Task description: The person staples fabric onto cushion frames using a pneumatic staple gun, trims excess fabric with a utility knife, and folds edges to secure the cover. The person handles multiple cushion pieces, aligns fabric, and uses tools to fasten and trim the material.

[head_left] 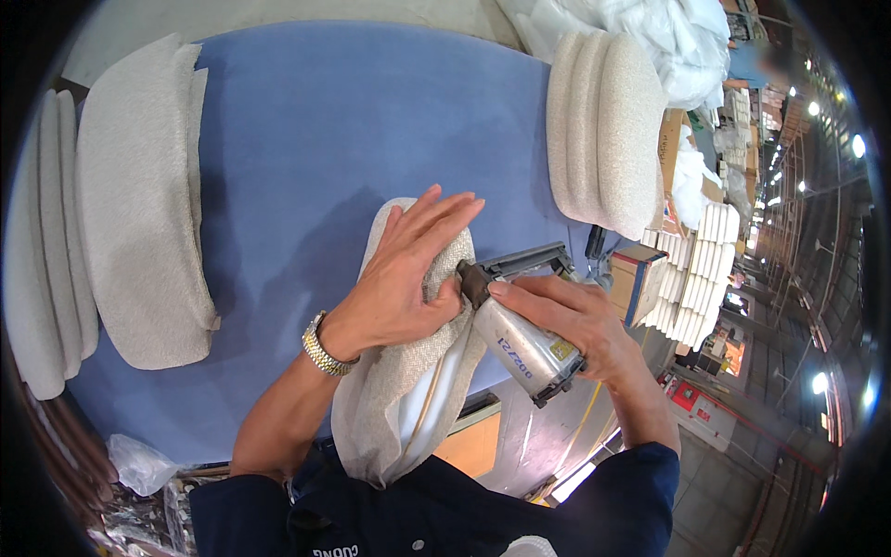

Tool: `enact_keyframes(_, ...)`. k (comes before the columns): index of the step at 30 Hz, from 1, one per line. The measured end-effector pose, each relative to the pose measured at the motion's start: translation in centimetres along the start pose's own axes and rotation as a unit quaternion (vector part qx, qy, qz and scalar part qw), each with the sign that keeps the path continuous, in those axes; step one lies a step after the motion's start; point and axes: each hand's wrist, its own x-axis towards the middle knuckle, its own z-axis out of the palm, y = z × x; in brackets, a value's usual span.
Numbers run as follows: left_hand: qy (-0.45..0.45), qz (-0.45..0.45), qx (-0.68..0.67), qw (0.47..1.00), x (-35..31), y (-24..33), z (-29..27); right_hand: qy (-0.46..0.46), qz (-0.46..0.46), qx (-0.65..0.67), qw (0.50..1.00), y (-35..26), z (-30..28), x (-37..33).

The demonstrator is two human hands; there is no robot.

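Note:
A long padded cushion panel [379, 408] in beige woven fabric stands on edge close to my body. White padding and a thin tan strip show along its unclosed edge. Across its upper part lies my left hand [399, 269], fingers stretched out, thumb pressing the fabric near the edge. My right hand [580, 325] is wrapped around a silver and black staple gun [520, 348]. The gun's nose touches or nearly touches the fabric edge beside my left thumb; the exact contact is hidden.
Beneath is a blue-covered table [371, 111]. Beige padded pieces [139, 204] lie at its left, and a stack of cushions [603, 130] at the far right. Beyond the right edge are a cardboard box [636, 278] and piled white pieces [696, 278]. Plastic wrap [650, 46] is heaped behind.

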Motion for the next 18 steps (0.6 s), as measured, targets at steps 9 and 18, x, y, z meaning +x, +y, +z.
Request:
enact_keyframes(9, 0.001, 0.018, -0.027, 0.999, 0.1, -1.2, -0.4, 0.006, -0.026, -0.071, 0.997, 0.7, 1.4, 1.2)
enact_keyframes(18, 0.027, 0.057, -0.110, 0.992, 1.9, -3.9, -1.7, -0.003, -0.059, -0.102, 0.993, 0.8, 1.1, 2.1)
